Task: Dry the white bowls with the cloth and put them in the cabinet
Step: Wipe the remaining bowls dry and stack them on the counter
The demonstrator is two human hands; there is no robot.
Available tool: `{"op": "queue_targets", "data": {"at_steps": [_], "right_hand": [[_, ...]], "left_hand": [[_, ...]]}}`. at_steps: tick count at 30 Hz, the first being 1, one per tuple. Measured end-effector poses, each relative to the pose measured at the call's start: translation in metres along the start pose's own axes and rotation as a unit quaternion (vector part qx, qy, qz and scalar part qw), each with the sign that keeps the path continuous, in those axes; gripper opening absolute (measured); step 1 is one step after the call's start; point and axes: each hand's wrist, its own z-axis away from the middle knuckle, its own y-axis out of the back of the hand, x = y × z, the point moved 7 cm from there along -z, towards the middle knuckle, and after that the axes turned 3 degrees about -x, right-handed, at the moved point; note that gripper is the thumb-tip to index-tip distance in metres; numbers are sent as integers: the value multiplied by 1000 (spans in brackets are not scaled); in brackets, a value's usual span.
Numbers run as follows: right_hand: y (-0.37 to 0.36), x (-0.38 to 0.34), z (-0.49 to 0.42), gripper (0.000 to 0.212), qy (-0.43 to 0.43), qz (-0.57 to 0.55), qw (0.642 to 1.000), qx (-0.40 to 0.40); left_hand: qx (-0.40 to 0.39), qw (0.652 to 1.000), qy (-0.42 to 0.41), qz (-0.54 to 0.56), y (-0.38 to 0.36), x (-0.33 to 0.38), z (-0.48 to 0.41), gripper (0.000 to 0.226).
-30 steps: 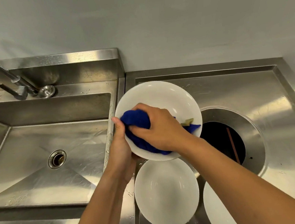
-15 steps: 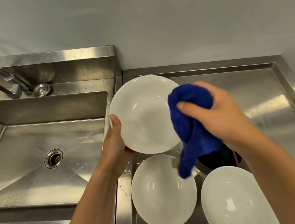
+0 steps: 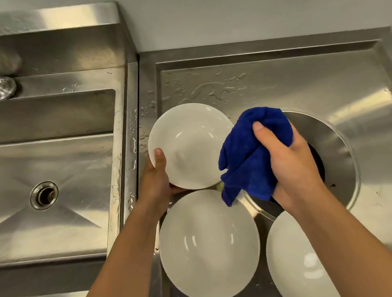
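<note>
My left hand (image 3: 158,179) grips a white bowl (image 3: 190,146) by its left rim, thumb inside, and holds it above the steel counter. To the right of that bowl, my right hand (image 3: 287,162) is closed around a bunched blue cloth (image 3: 249,158); the cloth hangs beside the bowl's right edge, outside it. Two more white bowls stand on the counter nearer to me: one in the middle (image 3: 209,245), one at the lower right (image 3: 293,262), partly hidden by my right forearm. No cabinet is in view.
A deep steel sink (image 3: 52,183) with a drain lies to the left, a tap base at its back. Under my right hand is a round hole (image 3: 336,160) in the wet steel counter (image 3: 279,88). A plain wall runs behind.
My right hand lifted the cloth out of the held bowl and carried it off to the right. The bowl came lower, and my view tilted down.
</note>
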Motion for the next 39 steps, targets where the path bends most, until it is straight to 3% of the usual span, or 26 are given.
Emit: {"op": "queue_targets", "data": {"at_steps": [11,16,19,24,27,31,36,39], "right_hand": [[12,12,-11,18,-24,-33,999,1],[14,5,-17,28,-29,-35,999,-4],[18,-10,-26,29,-26,-37,999,4],[23,-49,-70,22,-9,-48,998,43],[18,-61,-115,19,-10,-62,997,45],[9,-41,-179,14,-38,-78,995,47],[6,13,-214,34,-134,-92,983,82],[2,33,-212,37,-145,-87,982,81]], "left_hand": [[32,998,-20,-59,6,-8,-14,32],[37,998,-13,-54,6,-9,-13,14],[42,998,-11,-47,6,-8,-10,19],[37,998,6,-52,8,-8,3,32],[21,997,11,-69,12,-10,15,25],[20,995,4,-98,16,-16,27,23],[37,996,9,-79,14,-20,23,24],[49,997,9,-62,15,-22,17,19]]}}
